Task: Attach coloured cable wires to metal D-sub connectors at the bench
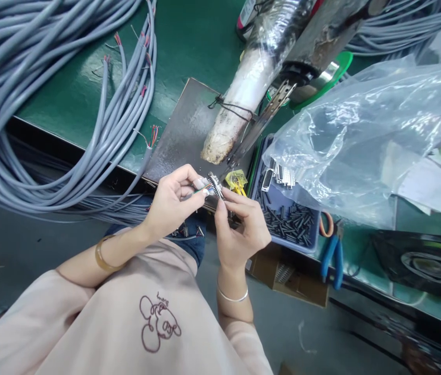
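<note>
My left hand [175, 195] is closed in a pinch on thin coloured wires [203, 188], which lead to the back of a connector. That multi-pin metal connector [215, 186] is gripped at its edge between the thumb and fingers of my right hand [241, 221]. Both hands are close together at the near edge of a dark metal plate [183, 127]. A yellow piece [238, 183] lies just beyond my right fingers. Above the hands hangs the tip of a plastic-wrapped pipe [239, 99], beside a narrow metal bar [259, 127].
Looped grey cables [99, 120] with stripped ends cover the left. At right, a blue tray [314, 237] holds black tube pieces [288, 224] and loose connectors [282, 176]. A clear plastic bag [361, 140] overhangs it. Blue-handled pliers [333, 255] are at the table edge, near a black fan [427, 265].
</note>
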Action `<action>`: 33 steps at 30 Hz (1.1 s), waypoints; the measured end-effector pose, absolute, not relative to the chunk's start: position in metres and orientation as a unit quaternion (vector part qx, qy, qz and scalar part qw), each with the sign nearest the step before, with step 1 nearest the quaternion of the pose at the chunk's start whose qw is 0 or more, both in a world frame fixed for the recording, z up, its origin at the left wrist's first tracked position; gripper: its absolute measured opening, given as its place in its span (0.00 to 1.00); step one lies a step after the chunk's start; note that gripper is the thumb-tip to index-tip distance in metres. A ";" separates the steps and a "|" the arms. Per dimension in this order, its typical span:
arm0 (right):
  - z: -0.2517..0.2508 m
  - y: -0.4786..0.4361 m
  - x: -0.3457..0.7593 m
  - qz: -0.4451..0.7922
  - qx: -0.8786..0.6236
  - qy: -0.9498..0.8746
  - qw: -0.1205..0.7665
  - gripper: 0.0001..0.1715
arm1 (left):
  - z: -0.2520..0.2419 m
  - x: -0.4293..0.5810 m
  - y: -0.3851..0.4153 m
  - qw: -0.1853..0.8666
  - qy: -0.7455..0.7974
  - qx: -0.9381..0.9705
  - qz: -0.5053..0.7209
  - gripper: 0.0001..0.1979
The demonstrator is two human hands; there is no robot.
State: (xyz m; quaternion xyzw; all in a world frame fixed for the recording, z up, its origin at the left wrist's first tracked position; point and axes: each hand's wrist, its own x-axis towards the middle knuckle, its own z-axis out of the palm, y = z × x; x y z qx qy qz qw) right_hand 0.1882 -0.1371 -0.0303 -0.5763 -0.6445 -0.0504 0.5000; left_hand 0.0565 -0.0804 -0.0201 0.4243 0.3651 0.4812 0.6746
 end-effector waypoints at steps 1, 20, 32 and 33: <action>-0.030 -0.137 0.189 -0.052 -0.575 -0.642 0.504 0.08 | -0.020 0.057 -0.080 0.670 0.367 0.427 0.484 0.09; -0.022 -0.135 0.190 -0.099 -0.573 -0.651 0.488 0.08 | -0.012 0.058 -0.075 0.637 0.385 0.465 0.479 0.08; -0.024 -0.134 0.191 -0.106 -0.568 -0.655 0.486 0.08 | -0.012 0.060 -0.077 0.647 0.388 0.445 0.482 0.08; -0.024 -0.134 0.190 -0.106 -0.570 -0.652 0.488 0.08 | -0.011 0.060 -0.077 0.645 0.387 0.447 0.484 0.08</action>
